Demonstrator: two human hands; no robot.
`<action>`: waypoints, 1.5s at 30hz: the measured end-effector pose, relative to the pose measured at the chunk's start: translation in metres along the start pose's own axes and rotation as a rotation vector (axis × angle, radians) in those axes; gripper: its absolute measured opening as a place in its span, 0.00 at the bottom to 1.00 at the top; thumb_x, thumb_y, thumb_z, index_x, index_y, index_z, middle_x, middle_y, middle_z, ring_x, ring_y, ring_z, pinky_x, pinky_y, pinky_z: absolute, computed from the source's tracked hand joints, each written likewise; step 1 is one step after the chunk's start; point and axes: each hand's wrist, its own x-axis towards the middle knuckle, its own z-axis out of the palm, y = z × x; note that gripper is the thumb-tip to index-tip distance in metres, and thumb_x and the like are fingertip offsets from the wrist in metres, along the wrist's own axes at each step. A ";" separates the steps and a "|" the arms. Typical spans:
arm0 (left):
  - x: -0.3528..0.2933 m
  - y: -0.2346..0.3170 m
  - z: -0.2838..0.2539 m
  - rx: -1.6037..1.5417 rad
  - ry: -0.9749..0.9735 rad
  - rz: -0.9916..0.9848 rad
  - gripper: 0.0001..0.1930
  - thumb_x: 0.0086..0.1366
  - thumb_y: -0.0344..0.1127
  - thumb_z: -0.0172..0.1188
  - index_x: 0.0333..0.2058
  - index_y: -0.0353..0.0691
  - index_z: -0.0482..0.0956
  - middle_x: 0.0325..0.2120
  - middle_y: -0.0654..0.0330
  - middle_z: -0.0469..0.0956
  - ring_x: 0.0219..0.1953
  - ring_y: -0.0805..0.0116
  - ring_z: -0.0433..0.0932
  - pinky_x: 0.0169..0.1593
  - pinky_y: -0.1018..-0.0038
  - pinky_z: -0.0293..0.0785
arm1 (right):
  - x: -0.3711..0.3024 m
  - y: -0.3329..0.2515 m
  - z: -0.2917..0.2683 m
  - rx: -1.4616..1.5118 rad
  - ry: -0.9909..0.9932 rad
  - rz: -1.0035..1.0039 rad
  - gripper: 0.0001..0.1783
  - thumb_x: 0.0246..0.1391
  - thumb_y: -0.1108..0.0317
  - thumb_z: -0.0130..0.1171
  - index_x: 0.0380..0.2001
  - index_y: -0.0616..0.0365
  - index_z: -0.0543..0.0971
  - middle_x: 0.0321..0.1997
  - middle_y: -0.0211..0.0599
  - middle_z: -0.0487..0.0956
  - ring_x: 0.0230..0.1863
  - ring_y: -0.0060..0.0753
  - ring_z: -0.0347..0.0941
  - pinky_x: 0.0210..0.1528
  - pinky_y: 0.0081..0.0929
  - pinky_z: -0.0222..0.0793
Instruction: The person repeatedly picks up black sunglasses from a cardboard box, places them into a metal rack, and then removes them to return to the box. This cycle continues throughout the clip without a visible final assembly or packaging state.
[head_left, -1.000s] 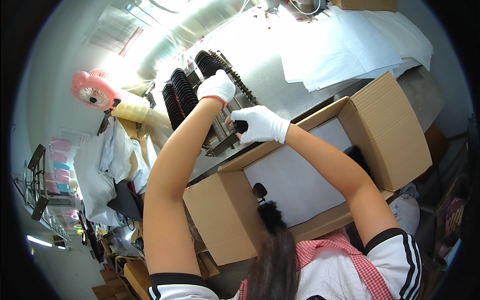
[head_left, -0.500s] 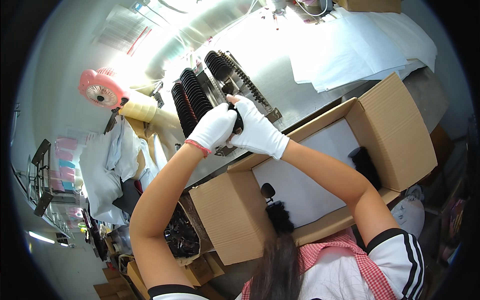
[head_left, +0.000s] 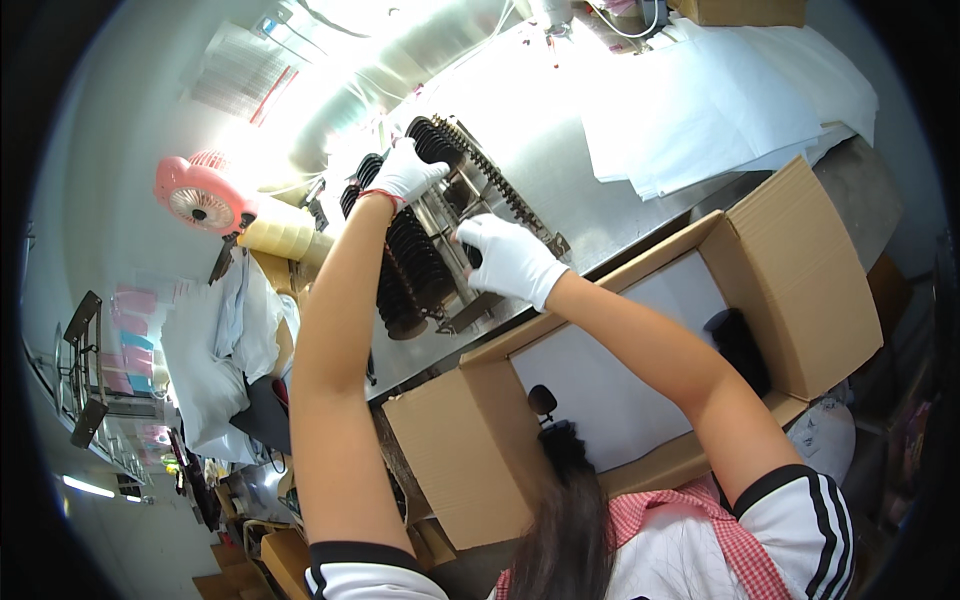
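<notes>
My left hand [head_left: 402, 176], in a white glove with bare fingertips, reaches to the front of a row of black oval pieces [head_left: 436, 142] on a metal rack [head_left: 465, 195]. Its thumb and fingers look apart, with the row's front piece beside them; whether they touch it is hard to see. Nearer to me, my right hand [head_left: 510, 260], gloved the same way, is closed on a dark oval piece [head_left: 473, 256], mostly hidden by the fingers. More black pieces stand close together in long rows [head_left: 415, 262] under and beside my left forearm.
An open cardboard box [head_left: 505, 425] lined with white sheet stands before me, with dark pieces [head_left: 738, 345] inside. A pink fan [head_left: 203, 195] and a yellow roll [head_left: 275, 225] are at the left. White sheets [head_left: 700, 105] lie on the metal table at the far right.
My hands were together over the rack's near end. The left has moved away from me to the far row; the right stays close by with a dark piece.
</notes>
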 end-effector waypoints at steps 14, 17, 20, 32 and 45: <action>0.069 -0.009 0.076 0.127 -0.190 0.175 0.17 0.61 0.43 0.60 0.36 0.32 0.81 0.25 0.49 0.82 0.27 0.51 0.82 0.32 0.61 0.78 | 0.000 0.005 -0.023 -0.021 -0.318 -0.036 0.26 0.40 0.64 0.67 0.48 0.51 0.79 0.53 0.45 0.79 0.49 0.50 0.78 0.55 0.38 0.73; 0.057 0.004 0.062 0.282 -0.060 -0.004 0.18 0.65 0.42 0.51 0.43 0.35 0.79 0.31 0.47 0.84 0.36 0.48 0.84 0.42 0.58 0.79 | 0.000 0.004 -0.015 -0.005 -0.139 0.028 0.23 0.43 0.64 0.66 0.45 0.54 0.77 0.43 0.47 0.79 0.44 0.51 0.78 0.51 0.40 0.74; 0.015 0.030 0.021 0.414 -0.022 -0.157 0.14 0.66 0.36 0.47 0.44 0.36 0.76 0.37 0.44 0.84 0.41 0.51 0.85 0.45 0.57 0.79 | 0.002 0.003 -0.008 0.176 0.194 0.016 0.23 0.47 0.63 0.67 0.47 0.56 0.75 0.43 0.48 0.78 0.48 0.52 0.76 0.53 0.39 0.73; -0.084 0.071 -0.048 0.018 -0.418 0.654 0.10 0.64 0.31 0.52 0.39 0.31 0.76 0.34 0.47 0.80 0.36 0.50 0.82 0.42 0.65 0.80 | 0.003 0.003 -0.012 0.546 0.232 0.070 0.40 0.40 0.65 0.73 0.59 0.58 0.70 0.49 0.47 0.77 0.51 0.42 0.75 0.56 0.35 0.73; 0.060 -0.019 0.004 0.394 -0.029 -0.098 0.51 0.55 0.63 0.63 0.72 0.48 0.52 0.70 0.49 0.57 0.70 0.52 0.59 0.71 0.58 0.54 | 0.010 0.000 -0.018 0.104 -0.133 0.093 0.25 0.41 0.61 0.65 0.46 0.55 0.80 0.35 0.48 0.83 0.40 0.50 0.80 0.47 0.39 0.76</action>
